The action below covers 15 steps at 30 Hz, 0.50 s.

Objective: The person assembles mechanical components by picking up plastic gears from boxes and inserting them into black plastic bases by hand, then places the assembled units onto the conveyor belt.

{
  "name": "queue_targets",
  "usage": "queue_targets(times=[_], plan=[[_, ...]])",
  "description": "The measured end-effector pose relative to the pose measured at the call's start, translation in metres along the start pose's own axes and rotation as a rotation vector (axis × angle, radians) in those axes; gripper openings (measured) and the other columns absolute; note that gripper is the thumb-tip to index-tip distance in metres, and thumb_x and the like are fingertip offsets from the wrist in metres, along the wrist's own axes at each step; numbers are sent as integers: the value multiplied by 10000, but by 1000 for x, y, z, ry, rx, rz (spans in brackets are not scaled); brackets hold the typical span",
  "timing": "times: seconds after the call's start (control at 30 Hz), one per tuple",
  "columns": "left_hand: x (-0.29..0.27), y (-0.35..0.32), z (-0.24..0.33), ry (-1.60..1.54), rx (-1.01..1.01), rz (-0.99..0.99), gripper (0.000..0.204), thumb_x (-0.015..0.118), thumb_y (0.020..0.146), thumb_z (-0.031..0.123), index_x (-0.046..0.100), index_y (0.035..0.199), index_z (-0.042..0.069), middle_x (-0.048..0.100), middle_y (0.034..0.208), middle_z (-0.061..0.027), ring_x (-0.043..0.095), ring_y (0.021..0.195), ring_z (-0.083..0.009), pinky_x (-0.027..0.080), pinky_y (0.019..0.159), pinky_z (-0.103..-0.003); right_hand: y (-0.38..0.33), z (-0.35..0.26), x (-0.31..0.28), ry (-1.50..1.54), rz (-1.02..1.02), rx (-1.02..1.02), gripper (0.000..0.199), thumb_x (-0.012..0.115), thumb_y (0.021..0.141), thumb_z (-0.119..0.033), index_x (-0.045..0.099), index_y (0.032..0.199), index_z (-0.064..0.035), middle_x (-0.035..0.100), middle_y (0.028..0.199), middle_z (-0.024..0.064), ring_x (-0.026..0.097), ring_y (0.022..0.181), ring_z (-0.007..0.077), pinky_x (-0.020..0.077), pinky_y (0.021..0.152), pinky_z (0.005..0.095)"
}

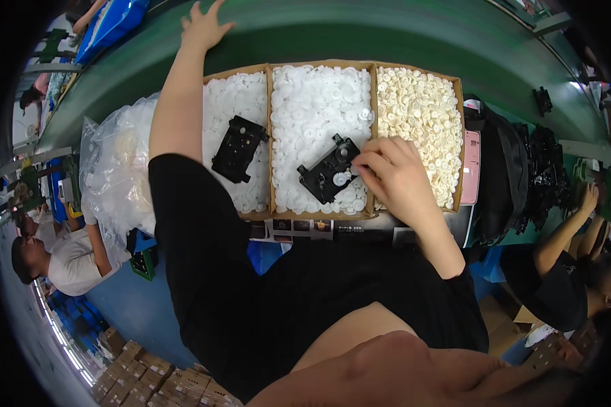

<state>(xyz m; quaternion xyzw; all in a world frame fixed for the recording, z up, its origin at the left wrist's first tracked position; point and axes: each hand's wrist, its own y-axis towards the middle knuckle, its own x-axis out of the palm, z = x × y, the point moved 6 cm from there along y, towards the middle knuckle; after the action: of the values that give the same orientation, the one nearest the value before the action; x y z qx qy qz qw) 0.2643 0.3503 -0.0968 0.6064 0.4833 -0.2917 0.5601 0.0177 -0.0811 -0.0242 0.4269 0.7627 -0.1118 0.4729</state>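
Observation:
My left hand [204, 27] is stretched out far over the green conveyor belt, fingers spread and holding nothing. My right hand [394, 166] is closed in a pinch at the right end of a black plastic housing [324, 171]; whatever sits between its fingertips is hidden. Small white gears [342, 178] show on that housing beside my thumb. The housing lies tilted on the white plastic gears [319, 95] heaped in the middle compartment of a cardboard box [270, 142]. A second black housing [239, 149] rests on the white parts in the left compartment.
Cream-coloured small gears [421, 108] fill the right compartment. Clear plastic bags [122, 163] lie left of the box. To the right are a pink flat case [470, 166], a black bag [499, 169] and dark wrapped parts [546, 169]. The green belt [332, 30] runs behind; co-workers sit at both sides.

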Motion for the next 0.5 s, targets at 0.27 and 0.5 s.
queue_targets(times=[0.27, 0.5], plan=[[93, 15, -87, -312, -118, -409, 532, 697, 953, 480, 593, 1410, 228, 517, 1515, -196, 558, 1322, -393, 533, 960, -618, -4, -3, 0, -47, -11, 63, 175, 803, 844, -124, 744, 1005, -89, 662, 1082, 37, 597, 1021, 252, 448, 966, 363], [-33, 2, -1, -1800, -541, -156, 343, 568, 1039, 260, 626, 1330, 87, 624, 1283, -219, 690, 1064, -384, 651, 827, -526, -10, 2, 3, -52, 5, 57, 156, 799, 848, -119, 748, 993, -92, 675, 1112, 32, 601, 1018, 249, 454, 966, 365]])
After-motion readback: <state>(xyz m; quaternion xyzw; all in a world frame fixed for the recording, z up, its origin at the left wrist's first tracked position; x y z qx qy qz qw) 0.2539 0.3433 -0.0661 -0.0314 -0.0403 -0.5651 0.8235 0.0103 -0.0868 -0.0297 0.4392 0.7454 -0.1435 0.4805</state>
